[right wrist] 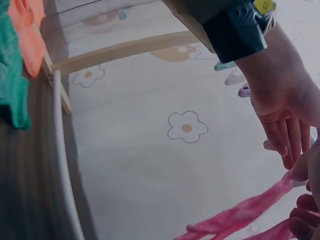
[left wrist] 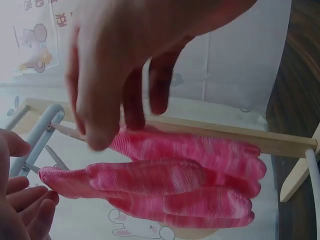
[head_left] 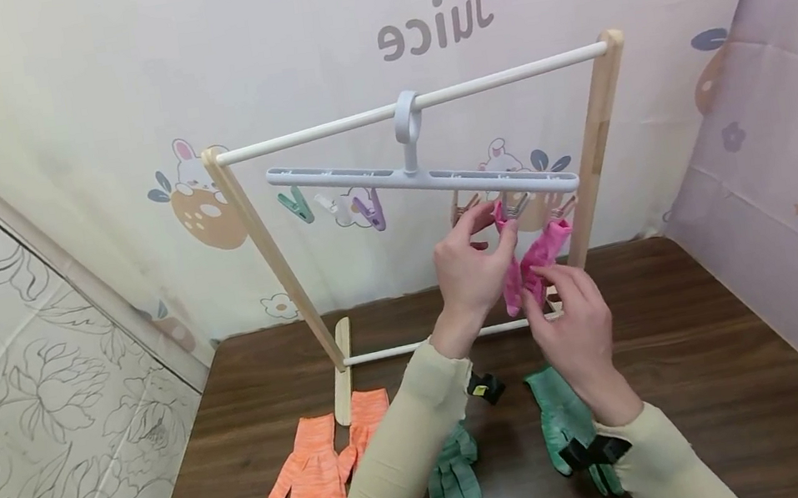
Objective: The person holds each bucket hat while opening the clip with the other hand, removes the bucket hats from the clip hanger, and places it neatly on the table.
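Observation:
Two pink knitted gloves hang by their cuffs, fingers down, beneath the right half of a pale plastic hanger [head_left: 359, 176]. My left hand [head_left: 468, 269] is raised at the cuff of the nearer pink glove [left wrist: 145, 177], its thumb and fingers apart around the metal clip there. Lower and to the right, my right hand [head_left: 577, 325] is beside the farther pink glove [head_left: 548, 246], with its fingers loosely bent. In the left wrist view the right hand's blurred fingers [left wrist: 97, 135] overlap that glove's cuff.
The hanger hooks over a white bar [head_left: 513, 78] of a wooden rack. Green, white and purple clips [head_left: 373, 209] hang at its left. Orange gloves [head_left: 309, 488] and green gloves [head_left: 455, 477] lie on the dark table [head_left: 703, 377]. Patterned cloth covers the walls behind.

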Demonstrator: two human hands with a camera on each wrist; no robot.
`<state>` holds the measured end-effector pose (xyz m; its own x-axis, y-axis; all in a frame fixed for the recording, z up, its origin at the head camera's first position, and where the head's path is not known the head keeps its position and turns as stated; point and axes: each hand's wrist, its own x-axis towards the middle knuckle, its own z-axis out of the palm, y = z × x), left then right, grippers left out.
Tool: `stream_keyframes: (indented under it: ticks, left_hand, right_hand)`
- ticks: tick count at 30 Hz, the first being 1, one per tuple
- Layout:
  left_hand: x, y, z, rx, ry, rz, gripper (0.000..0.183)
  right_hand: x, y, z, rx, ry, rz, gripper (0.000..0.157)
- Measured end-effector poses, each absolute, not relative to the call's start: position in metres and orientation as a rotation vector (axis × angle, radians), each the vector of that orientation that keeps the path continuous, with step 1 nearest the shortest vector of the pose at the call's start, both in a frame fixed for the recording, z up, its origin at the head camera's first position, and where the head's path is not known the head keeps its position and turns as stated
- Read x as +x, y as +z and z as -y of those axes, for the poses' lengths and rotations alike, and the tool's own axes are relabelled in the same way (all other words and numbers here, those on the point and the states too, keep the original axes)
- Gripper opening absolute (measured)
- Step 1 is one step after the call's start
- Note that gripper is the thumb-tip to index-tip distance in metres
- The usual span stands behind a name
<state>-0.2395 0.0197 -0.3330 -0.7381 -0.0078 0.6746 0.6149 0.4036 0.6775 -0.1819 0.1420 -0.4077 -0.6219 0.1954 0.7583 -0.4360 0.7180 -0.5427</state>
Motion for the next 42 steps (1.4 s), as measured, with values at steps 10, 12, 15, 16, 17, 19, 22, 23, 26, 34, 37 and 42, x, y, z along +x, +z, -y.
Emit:
stream_keyframes:
  ticks: [10, 12, 15, 16, 17, 19, 22, 23, 26, 34, 37, 42]
  left_hand:
    - [-0.242, -0.335, -0.020, -0.514, -1.460, 2.040, 0.034]
    - [-0.242, -0.334, -0.020, -0.514, -1.468, 2.040, 0.034]
    - [-0.242, -0.333, -0.020, -0.511, -1.487, 2.034, 0.033]
    - [-0.242, -0.333, -0.020, -0.511, -1.491, 2.029, 0.033]
    - [-0.242, -0.333, -0.020, -0.512, -1.493, 2.024, 0.033]
    - [-0.242, -0.333, -0.020, -0.514, -1.495, 2.015, 0.032]
    - [-0.243, -0.332, -0.020, -0.517, -1.488, 2.009, 0.031]
    - [-0.242, -0.332, -0.020, -0.515, -1.484, 2.012, 0.030]
    - [-0.243, -0.332, -0.020, -0.502, -1.465, 2.016, 0.029]
    - [-0.241, -0.328, -0.021, -0.475, -1.343, 2.066, 0.031]
    - [-0.242, -0.328, -0.021, -0.468, -1.273, 2.083, 0.034]
    - [-0.244, -0.329, -0.023, -0.474, -1.155, 2.089, 0.039]
  right_hand:
    - [-0.201, -0.392, -0.132, 0.080, 0.936, 2.067, 0.027]
    - [-0.205, -0.392, -0.133, 0.073, 0.970, 2.058, 0.025]
    - [-0.210, -0.392, -0.134, 0.062, 1.013, 2.045, 0.023]
    - [-0.212, -0.392, -0.134, 0.058, 1.023, 2.041, 0.023]
    - [-0.213, -0.392, -0.134, 0.054, 1.031, 2.039, 0.023]
    - [-0.214, -0.392, -0.133, 0.047, 1.040, 2.035, 0.023]
    - [-0.214, -0.390, -0.131, 0.039, 1.044, 2.030, 0.023]
    - [-0.214, -0.390, -0.131, 0.036, 1.043, 2.028, 0.023]
    - [-0.212, -0.390, -0.129, 0.038, 1.050, 2.013, 0.021]
    - [-0.208, -0.391, -0.126, 0.021, 1.058, 2.006, 0.019]
    - [-0.205, -0.392, -0.124, 0.023, 1.064, 2.024, 0.019]
    - [-0.202, -0.395, -0.122, 0.061, 1.065, 2.039, 0.018]
